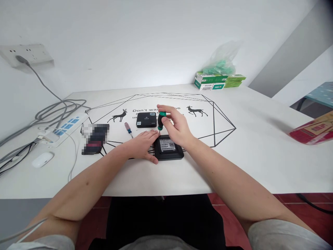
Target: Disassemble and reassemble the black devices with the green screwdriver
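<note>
A black box with a white label [169,152] lies label side up near the table's front edge. My right hand [175,125] is closed around a green and black screwdriver [160,121], held upright with its tip at the box's back left corner. My left hand [142,146] lies with fingers spread at the box's left side, fingertips touching near that corner. Behind my hands rests a second black box [146,120] with small stickers. To its left is another screwdriver [128,129] with a clear and blue handle.
A power strip [66,128] with grey cables and a white case [43,159] are at the left, near a pixelated dark item [96,139]. Green boxes [211,81] stand at the back right. A red package [312,128] is at the right edge.
</note>
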The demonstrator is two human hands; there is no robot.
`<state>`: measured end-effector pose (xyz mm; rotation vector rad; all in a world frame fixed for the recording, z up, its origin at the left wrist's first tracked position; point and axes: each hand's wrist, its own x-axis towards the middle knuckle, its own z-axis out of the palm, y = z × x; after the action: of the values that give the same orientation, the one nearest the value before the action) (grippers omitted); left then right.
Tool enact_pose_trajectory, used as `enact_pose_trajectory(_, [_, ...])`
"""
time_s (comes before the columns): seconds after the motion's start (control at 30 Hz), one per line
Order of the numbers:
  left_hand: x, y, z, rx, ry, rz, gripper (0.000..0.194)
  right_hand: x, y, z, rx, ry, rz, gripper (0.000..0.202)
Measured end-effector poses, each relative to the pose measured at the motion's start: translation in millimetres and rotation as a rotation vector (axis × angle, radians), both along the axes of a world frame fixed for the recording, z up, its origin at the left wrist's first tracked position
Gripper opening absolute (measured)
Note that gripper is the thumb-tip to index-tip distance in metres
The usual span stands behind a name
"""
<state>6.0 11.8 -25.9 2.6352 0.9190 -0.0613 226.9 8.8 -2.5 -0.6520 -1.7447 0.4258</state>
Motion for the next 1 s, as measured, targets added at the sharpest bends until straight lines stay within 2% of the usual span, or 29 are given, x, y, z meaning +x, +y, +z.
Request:
enact_pose_trajectory(0.1, [0.3, -0.4, 0.3, 0.0, 0.011, 0.007, 0.14, 2.4, 2.0, 2.1, 0.145, -0.041, -0.1, 0.034])
enact_pose_trajectory(0.2, [0.5, -0.6, 1.0, 0.001, 0.001, -0.003, 0.136, 2.5, 3.8, 1.6, 0.164, -0.041, -0.151, 0.04])
enact_pose_trajectory(0.37, [0.5, -0.4, 1.4, -0.006, 0.005, -0.003, 0.136, 1.0, 1.9, 2.3, 0.165, -0.018, -0.115, 0.036])
enact_pose_trajectory(0.5, [-0.6, -0.1, 0.3, 0.002, -0.036, -0.008, 0.138, -0.4, 0.2, 2.9, 0.076, -0.035, -0.086, 0.018])
enact_pose_trajectory(0.67, [-1.3, 0.4, -0.1, -0.003, -0.034, -0.014, 0.136, -3.9, -1.1, -1.0, -0.112, 0.057, -0.053, 0.039])
enact_pose_trajectory(0.77, [-0.9, 0.7, 0.1, -0.003, -0.028, -0.023, 0.134, -5.4, -3.9, -1.6, -0.164, 0.095, 0.03, 0.035])
enact_pose_trajectory(0.87, [-1.0, 0.7, -0.1, 0.003, -0.03, -0.021, 0.136, -4.3, -5.8, -0.2, -0.138, 0.06, 0.035, 0.026])
enact_pose_trajectory(1.0, [-1.8, 0.4, -0.9, 0.004, -0.011, -0.014, 0.136, -0.1, -3.2, 1.8, 0.017, -0.027, -0.073, 0.029])
